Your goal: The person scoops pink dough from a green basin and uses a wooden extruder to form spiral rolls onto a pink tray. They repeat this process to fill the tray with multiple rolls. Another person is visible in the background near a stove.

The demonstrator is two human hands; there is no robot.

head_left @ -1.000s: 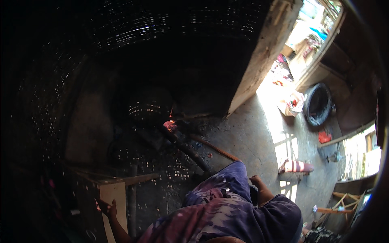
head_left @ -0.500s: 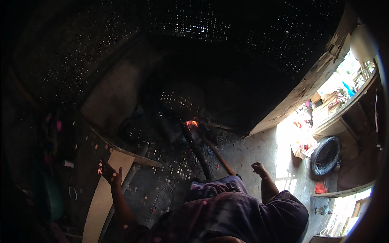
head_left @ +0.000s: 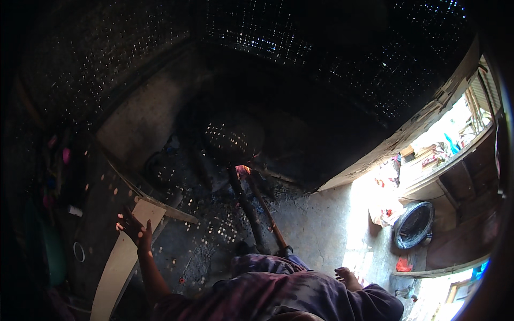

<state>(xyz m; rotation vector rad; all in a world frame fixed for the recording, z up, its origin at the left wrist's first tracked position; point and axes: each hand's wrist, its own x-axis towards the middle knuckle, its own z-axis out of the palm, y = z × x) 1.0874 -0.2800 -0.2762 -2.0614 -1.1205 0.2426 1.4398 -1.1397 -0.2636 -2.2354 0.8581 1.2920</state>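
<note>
My left hand is raised at the left with its fingers spread and nothing in it. It hovers over the upper end of a long pale board. My right hand is low, close beside my body above the grey floor, its fingers loosely apart and holding nothing. Ahead of me a small fire glows orange beneath a dark round pot. A thick charred log and a thinner brown stick run from the fire toward my legs.
A large black basin leans by the right doorway, with a red bag near it. Sunlight falls through the doorway onto the floor. At the dark left are a white ring, a small white cylinder and a green tub.
My right hand has dropped from a raised, closed pose to beside my body, with its fingers loosened. My left hand stays raised and spread. The view has shifted slightly.
</note>
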